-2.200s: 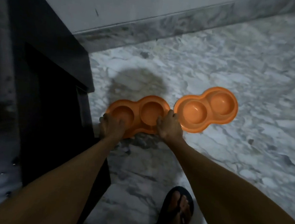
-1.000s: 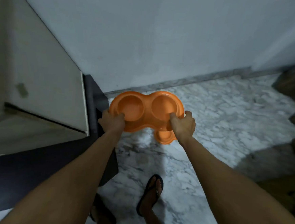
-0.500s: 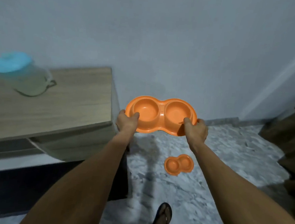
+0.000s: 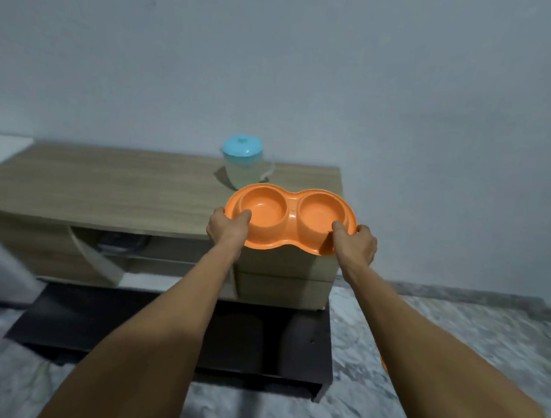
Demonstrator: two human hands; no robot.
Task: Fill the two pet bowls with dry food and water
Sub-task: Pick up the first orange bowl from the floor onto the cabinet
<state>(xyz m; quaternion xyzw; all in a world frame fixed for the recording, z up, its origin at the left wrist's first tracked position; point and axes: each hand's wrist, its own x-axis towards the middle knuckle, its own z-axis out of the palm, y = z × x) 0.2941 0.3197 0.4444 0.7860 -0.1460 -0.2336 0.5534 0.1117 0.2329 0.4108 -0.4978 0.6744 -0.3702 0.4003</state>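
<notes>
Double pet bowl (image 4: 291, 220): orange, both wells empty, held level in the air over the right near edge of the wooden worktop (image 4: 111, 182).
My left hand (image 4: 228, 230): fingers clamped on the bowl's left rim, thumb on top.
My right hand (image 4: 355, 244): fingers clamped on the right rim, thumb on top.
Jug (image 4: 243, 166): pale, blue lid, on the worktop just beyond the bowl.
Floor (image 4: 456, 328): grey marble.

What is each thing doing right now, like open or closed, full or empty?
Orange double bowl: empty, held level above the cabinet edge.
Left hand: gripping the bowl's left end.
Right hand: gripping the bowl's right end.
Jug: upright on the wooden cabinet, blue lid on.
</notes>
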